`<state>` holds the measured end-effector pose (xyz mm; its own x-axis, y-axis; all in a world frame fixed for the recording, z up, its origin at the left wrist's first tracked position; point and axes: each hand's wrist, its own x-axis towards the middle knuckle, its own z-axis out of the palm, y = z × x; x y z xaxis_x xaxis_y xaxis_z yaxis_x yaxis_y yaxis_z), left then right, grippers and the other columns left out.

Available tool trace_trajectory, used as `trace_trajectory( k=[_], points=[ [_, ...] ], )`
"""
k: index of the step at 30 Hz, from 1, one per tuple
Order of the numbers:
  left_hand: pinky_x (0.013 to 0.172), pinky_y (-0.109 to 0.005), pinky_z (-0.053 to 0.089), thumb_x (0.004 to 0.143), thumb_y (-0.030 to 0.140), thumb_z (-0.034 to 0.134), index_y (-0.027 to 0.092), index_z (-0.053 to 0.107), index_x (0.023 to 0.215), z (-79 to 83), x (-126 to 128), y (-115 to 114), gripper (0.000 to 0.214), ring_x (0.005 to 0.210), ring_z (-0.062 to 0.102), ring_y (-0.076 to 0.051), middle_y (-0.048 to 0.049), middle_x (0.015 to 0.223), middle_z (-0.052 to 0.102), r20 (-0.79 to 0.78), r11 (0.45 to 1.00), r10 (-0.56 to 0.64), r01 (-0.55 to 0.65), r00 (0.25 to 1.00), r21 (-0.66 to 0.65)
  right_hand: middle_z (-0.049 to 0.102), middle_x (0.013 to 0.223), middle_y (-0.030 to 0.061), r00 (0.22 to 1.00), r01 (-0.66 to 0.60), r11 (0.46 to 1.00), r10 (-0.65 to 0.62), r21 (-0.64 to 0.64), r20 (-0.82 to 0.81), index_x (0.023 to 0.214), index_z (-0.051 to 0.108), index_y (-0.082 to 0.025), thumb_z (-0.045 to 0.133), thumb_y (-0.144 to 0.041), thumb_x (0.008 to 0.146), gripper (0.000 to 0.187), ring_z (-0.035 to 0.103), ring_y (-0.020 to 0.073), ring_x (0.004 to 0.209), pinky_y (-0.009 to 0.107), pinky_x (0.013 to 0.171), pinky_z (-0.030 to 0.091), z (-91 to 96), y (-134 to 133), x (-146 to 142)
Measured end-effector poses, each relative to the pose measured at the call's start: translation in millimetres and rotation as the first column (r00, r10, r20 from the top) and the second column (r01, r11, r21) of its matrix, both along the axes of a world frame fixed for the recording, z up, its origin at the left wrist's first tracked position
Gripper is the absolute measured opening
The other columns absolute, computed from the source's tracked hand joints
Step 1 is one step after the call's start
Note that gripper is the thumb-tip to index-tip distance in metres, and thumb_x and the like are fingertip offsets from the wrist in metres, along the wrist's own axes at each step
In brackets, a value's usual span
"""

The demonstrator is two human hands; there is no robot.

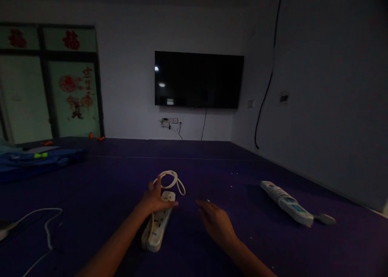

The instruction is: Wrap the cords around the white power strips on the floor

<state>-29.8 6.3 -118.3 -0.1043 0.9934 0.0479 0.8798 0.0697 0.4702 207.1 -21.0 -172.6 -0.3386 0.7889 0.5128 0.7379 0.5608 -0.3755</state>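
A white power strip (157,232) lies lengthwise on the dark purple tabletop (218,244) in front of me. Its white cord (172,178) is looped in a coil just beyond the far end. My left hand (154,200) is over the strip's upper part, thumb and fingers spread apart; whether it touches the strip I cannot tell. To the right of the strip, my right hand (216,220) hovers above or rests on the table, fingers extended and holding nothing.
Farther right lies another white power strip (286,202) with cord wound around it and its plug (325,219) beside it. A white cable (47,228) trails at the left. Blue fabric (42,160) sits at the far left. A television (198,80) hangs on the wall.
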Motion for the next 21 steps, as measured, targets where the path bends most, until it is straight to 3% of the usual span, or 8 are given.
trace_trajectory(
  k=[3, 7, 9, 12, 15, 21],
  points=[
    [0.098, -0.048, 0.033, 0.043, 0.056, 0.075, 0.021, -0.002, 0.144, -11.9, 2, -23, 0.132, 0.126, 0.032, -0.047, -0.0265, 0.149, -0.004, -0.099, 1.000, -0.006, 0.003, 0.995, -0.022, 0.066, 0.110, 0.0081, 0.999, -0.036, 0.998, 0.034, -0.047, -0.038, 0.116, 0.061, -0.021, 0.040, -0.019, 0.086, 0.037, 0.064, 0.0196, 0.096, 0.031, 0.083, 0.049, 1.8, -2, -5],
    [0.091, -0.040, 0.040, 0.050, 0.040, 0.074, 0.022, 0.001, 0.144, -18.5, 9, -31, 0.121, 0.119, 0.046, -0.041, -0.0271, 0.149, -0.005, -0.106, 1.000, 0.027, -0.028, 0.994, -0.003, 0.066, 0.109, 0.0080, 0.993, -0.108, 0.987, 0.102, -0.115, -0.060, 0.115, 0.061, -0.021, 0.041, -0.020, 0.085, 0.037, 0.064, 0.0198, 0.094, 0.032, 0.084, 0.049, 1.1, -6, -11],
    [0.086, -0.037, 0.043, 0.052, 0.031, 0.072, 0.022, 0.007, 0.144, -18.6, 10, -28, 0.113, 0.115, 0.052, -0.037, -0.0255, 0.149, 0.002, -0.093, 0.999, 0.041, -0.039, 0.995, 0.024, 0.067, 0.109, 0.0072, 0.991, -0.116, 0.984, 0.105, -0.135, -0.084, 0.115, 0.062, -0.021, 0.042, -0.021, 0.085, 0.036, 0.064, 0.0197, 0.095, 0.032, 0.084, 0.048, 0.3, -6, -10],
    [0.086, -0.035, 0.043, 0.058, 0.030, 0.067, 0.019, 0.016, 0.142, -17.4, 5, -19, 0.099, 0.114, 0.053, -0.032, -0.0214, 0.143, 0.029, -0.050, 0.995, 0.017, -0.012, 0.999, 0.104, 0.067, 0.107, 0.0068, 0.990, -0.093, 0.985, 0.076, -0.148, -0.121, 0.113, 0.063, -0.020, 0.042, -0.022, 0.085, 0.035, 0.063, 0.0201, 0.095, 0.032, 0.084, 0.047, -1.0, -2, -7],
    [0.093, -0.033, 0.039, 0.061, 0.032, 0.065, 0.017, 0.027, 0.137, -15.4, -9, -12, 0.087, 0.119, 0.048, -0.028, -0.0145, 0.130, 0.047, -0.015, 0.981, 0.000, 0.002, 1.000, 0.193, 0.068, 0.104, 0.0069, 0.984, -0.040, 0.986, 0.011, -0.161, -0.178, 0.109, 0.065, -0.020, 0.042, -0.025, 0.085, 0.033, 0.064, 0.0203, 0.090, 0.032, 0.082, 0.048, -3.4, 5, -2],
    [0.088, -0.034, 0.042, 0.069, 0.033, 0.057, 0.018, 0.028, 0.136, -1.7, -65, -8, 0.075, 0.113, 0.052, -0.026, -0.0133, 0.130, 0.047, -0.074, 0.930, 0.092, -0.059, 0.993, 0.362, 0.071, 0.093, 0.0075, 0.966, -0.016, 0.982, -0.034, -0.190, -0.255, 0.105, 0.067, -0.018, 0.043, -0.027, 0.084, 0.033, 0.066, 0.0197, 0.078, 0.031, 0.073, 0.050, -9.2, 12, 1]
  ],
)
